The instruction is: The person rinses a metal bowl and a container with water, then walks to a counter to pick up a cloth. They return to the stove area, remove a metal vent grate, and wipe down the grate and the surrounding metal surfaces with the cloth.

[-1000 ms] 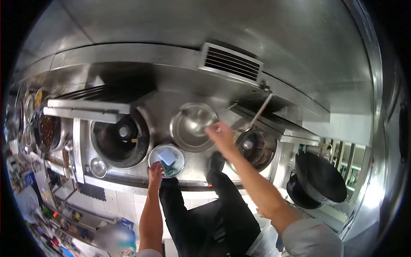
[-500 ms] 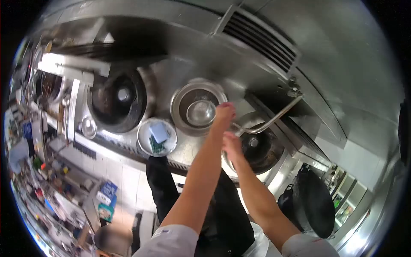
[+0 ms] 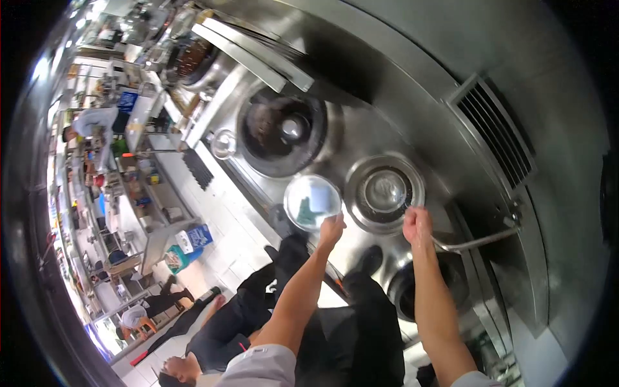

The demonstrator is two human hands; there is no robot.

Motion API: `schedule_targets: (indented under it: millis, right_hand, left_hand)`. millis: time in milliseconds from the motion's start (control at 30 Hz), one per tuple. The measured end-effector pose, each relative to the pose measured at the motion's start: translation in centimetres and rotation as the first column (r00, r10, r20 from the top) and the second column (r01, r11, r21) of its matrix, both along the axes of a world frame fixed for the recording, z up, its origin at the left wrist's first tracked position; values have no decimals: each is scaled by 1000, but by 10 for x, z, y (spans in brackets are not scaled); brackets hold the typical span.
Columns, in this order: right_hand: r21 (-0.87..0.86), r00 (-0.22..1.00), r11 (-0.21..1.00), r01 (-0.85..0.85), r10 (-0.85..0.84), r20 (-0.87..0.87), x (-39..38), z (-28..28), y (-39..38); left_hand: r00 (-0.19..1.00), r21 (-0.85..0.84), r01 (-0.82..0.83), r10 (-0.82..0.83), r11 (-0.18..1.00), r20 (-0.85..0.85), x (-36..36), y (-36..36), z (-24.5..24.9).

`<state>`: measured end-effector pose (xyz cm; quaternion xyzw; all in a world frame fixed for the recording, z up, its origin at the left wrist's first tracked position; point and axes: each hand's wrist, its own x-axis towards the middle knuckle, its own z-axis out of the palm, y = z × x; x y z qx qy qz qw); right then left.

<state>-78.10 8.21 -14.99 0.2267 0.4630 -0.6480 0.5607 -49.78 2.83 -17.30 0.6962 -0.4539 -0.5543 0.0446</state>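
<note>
My left hand (image 3: pixel 332 233) is closed at the near right rim of a round, light-coloured bowl (image 3: pixel 293 221). A blue sponge (image 3: pixel 320 198) and a green scouring pad (image 3: pixel 306 212) lie in this bowl. To the right, my right hand (image 3: pixel 418 226) is closed, fingers curled, at the near edge of a round metal pot (image 3: pixel 356 211). What it holds, if anything, is hidden. A smaller round metal vessel (image 3: pixel 385 190) sits inside the pot, close to my right hand.
A large wok (image 3: pixel 267 135) and a small metal bowl (image 3: pixel 224 144) are at the upper left. Another wok (image 3: pixel 406 293) lies beneath my right forearm, near a metal faucet pipe (image 3: pixel 483 241). A person (image 3: pixel 225 342) is at the lower left, with others farther off.
The view has turned and shifted. My hands have moved apart: the left from the pot's side to the sponge bowl, the right from near the faucet to the pot's edge.
</note>
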Motion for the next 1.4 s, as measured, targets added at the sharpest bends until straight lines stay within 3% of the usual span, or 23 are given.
schedule_targets:
  millis: [67,133,167,200,233,267,367,400,533,600,667,733,867,933,1000,1100,1200,1233,1267,1333,1367,1400]
  right_hand:
    - [168,995,982,-90,95,-21,13,25,-4]
    - [386,953,880,-276,302,-8,18,37,5]
    - [672,823,664,-327,549,-142,23,38,11]
    - [680,641,593,-432,732,-231,20,26,32]
    - [674,330,408,-615,910,-250,8,8,59]
    - [668,-13,185,-721,960,-280,-3,-8,87]
    - [735,-163,210,-645,901,-401,-14,-42,171]
    - [765,-176,223,-604,899,-401,-16,-42,193]
    - [667,95,147,-730,989,-113,-26,-7,258]
    - [640,224,130,-758,972,67,-15,23,262]
    - [629,232,148,-764,971,53,-16,14,298]
    - [599,285,191,-778,956,66,-25,-3,334]
    - [602,342,195,-774,930,138,-34,-10,397]
    - [586,294,85,-806,916,271,-50,-15,430]
    - [576,187,-69,-815,909,373,-66,-15,446]
    - [633,128,-164,-757,912,389,-87,-7,437]
    - [649,191,-103,-754,910,367,-112,1,405]
    - [674,173,-136,-726,913,370,-122,-4,396]
    - [679,132,-184,-710,914,385,-134,-6,391]
    - [765,206,-118,-634,927,313,-151,-27,389]
    - [737,253,-23,-675,932,261,-164,-35,398]
    - [710,309,70,-701,927,214,-173,-46,394]
  left_hand:
    - [991,-246,64,-32,967,129,51,-8,2]
    - [938,-282,114,-10,952,346,87,-18,28]
    - [921,-297,188,-62,936,385,103,-22,49]
    - [913,-222,180,-79,958,401,120,-27,60]
    - [875,-220,196,-69,956,479,141,-24,53]
    - [883,-204,147,-36,968,468,161,-21,46]
    - [856,-118,157,-75,980,511,204,-5,25]
    - [840,-59,151,-96,987,535,208,-3,28]
    - [758,56,240,-223,969,613,222,24,22]
    - [693,212,295,-361,932,624,234,32,3]
    - [562,247,446,-484,860,671,249,44,-23]
    - [383,305,596,-596,743,705,263,47,-48]
    - [-38,409,847,-729,340,683,285,28,-91]
    - [-181,472,866,-777,165,603,295,19,-115]
    - [-244,420,907,-775,31,583,331,29,-159]
    - [-90,286,951,-782,116,617,344,39,-187]
    - [-85,252,963,-781,95,619,351,31,-189]
    - [142,0,982,-745,187,652,371,38,-211]
    - [268,-152,963,-743,221,613,381,39,-219]
    - [140,-48,989,-751,142,645,381,36,-222]
    - [96,-50,995,-687,86,720,379,35,-226]
    - [138,-74,990,-743,118,655,378,30,-222]
